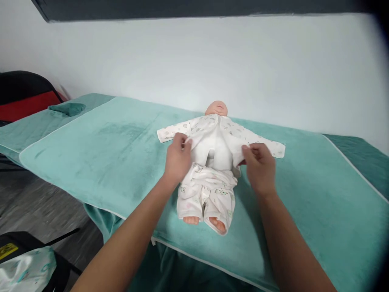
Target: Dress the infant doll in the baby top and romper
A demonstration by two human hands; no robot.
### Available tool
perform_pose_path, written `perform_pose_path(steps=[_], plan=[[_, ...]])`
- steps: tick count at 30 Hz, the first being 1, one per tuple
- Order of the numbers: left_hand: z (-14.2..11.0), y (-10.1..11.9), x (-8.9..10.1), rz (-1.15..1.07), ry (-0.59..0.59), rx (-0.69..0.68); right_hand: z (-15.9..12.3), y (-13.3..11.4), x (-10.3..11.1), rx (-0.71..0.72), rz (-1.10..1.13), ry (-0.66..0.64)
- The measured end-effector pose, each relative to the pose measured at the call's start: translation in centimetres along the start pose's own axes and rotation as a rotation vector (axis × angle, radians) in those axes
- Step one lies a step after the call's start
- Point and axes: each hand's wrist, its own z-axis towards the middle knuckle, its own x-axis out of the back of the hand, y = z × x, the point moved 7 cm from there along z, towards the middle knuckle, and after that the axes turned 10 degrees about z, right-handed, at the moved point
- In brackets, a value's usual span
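A baby doll (216,108) lies on its back, its head toward the wall and its feet toward me. It wears a white printed baby shirt (233,130) with both sleeves spread wide. The shirt's lower front is parted, baring the doll's white torso (220,156). My left hand (178,156) pinches the shirt's edge on the left side. On the other side, my right hand (259,166) pinches the opposite edge, lifted off the body. White printed pants (209,190) cover the legs, bunched at the waist, with the toes showing at the cuffs.
The doll lies on a padded bed with a teal cover (121,158), edged in white piping. A white wall (182,65) stands behind it. A black and red chair (28,99) is at the far left. A black seat with a printed cloth (28,269) is at the lower left.
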Motion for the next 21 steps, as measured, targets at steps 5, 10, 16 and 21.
perform_pose_path(steps=[5,10,16,21], plan=[[-0.8,-9.7,1.5,-0.464,0.240,0.564,-2.2,4.3,10.0,-0.319,-0.174,0.443],[-1.6,-10.8,2.4,-0.295,0.331,0.359,-4.9,2.8,10.7,-0.189,-0.541,0.395],[-2.0,-5.0,0.4,-0.048,-0.018,-0.227,-5.1,1.1,4.9,0.141,-0.522,0.106],[0.2,-4.2,-2.1,0.224,-0.124,-0.492,-3.2,-0.6,0.7,0.403,-0.485,-0.101]])
